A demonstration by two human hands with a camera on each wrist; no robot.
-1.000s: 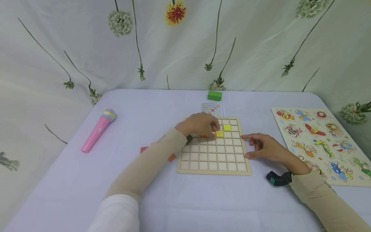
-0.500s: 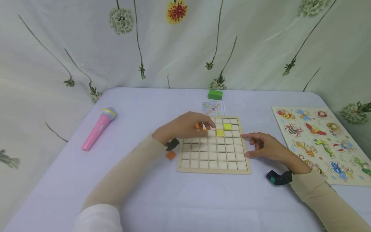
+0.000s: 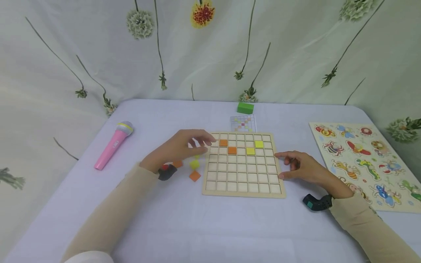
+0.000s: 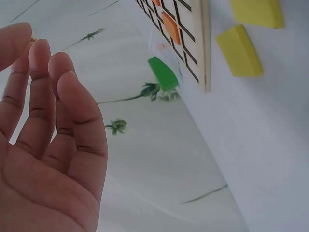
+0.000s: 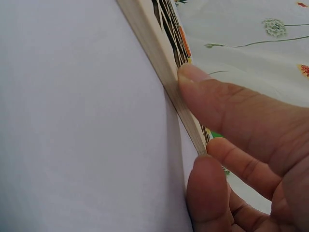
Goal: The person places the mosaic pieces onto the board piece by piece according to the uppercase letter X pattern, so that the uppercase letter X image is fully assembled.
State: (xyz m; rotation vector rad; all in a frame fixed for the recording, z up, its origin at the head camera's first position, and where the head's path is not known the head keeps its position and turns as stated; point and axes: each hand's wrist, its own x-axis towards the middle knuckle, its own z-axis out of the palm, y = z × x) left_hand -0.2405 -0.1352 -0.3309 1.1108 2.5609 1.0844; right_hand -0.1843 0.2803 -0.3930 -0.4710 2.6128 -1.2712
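Left hand: the left hand point(image 3: 179, 148) is held above the tabletop point(image 3: 184, 226) just off the left edge of the grid board point(image 3: 242, 190); its fingers point(image 4: 58, 96) are seen loosely extended and close together, with nothing gripped.
Right hand: the right hand point(image 3: 300, 167) is rested at the right edge of the grid board; a fingertip and the thumb point(image 5: 207, 193) are pressed against the board's side, and nothing is clasped between them.
Grid board: it is laid flat on the tabletop between the two hands, a wooden frame of square cells.
Orange tiles: two orange tiles point(image 3: 228, 146) are seated in cells of the upper rows, diagonally adjacent, to the right of the left fingertips and apart from them.
Yellow tiles in board: two yellow tiles point(image 3: 254, 147) are seated further right in the same rows, well apart from either hand.
Loose pieces: a yellow piece point(image 3: 194, 164) and an orange piece point(image 3: 194, 176) are left on the tabletop just beside the board's left edge, below the left hand; another orange piece point(image 3: 177, 164) is partly hidden near the wrist.
Pattern card: a pattern card point(image 3: 243, 123) is laid behind the board, with a green block point(image 3: 245, 108) beyond it.
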